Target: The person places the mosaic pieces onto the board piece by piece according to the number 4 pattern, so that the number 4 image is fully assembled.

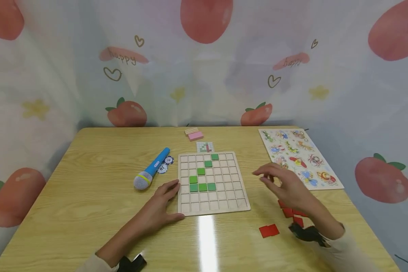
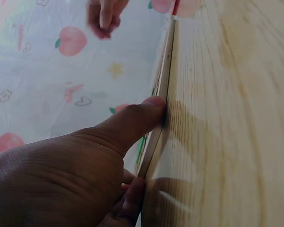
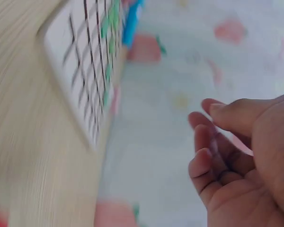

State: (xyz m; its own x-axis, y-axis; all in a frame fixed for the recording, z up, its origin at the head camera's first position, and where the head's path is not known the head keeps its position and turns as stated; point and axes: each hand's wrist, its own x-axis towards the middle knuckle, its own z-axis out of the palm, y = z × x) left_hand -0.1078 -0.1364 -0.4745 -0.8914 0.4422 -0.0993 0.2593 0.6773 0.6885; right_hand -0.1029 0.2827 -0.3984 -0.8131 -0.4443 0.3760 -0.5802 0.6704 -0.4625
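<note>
A wooden grid board (image 1: 224,196) lies on the table with several green square tiles (image 1: 202,187) in its cells. My left hand (image 1: 158,206) rests at the board's near left corner, fingers along the left edge and thumb by the front edge. Seen from the left wrist, the thumb (image 2: 137,118) touches the board's side. To the board's right, my right hand (image 1: 287,185) hovers above the table, its fingers loosely bent; I see nothing held in it. Red square tiles (image 1: 269,230) lie near the right forearm, some partly hidden under it.
A small pattern card (image 1: 204,147) lies behind the board, near pink and striped blocks (image 1: 195,136). To the left are a blue toy microphone (image 1: 153,168) and round number chips (image 1: 163,168). An insect picture board (image 1: 309,162) lies at the right.
</note>
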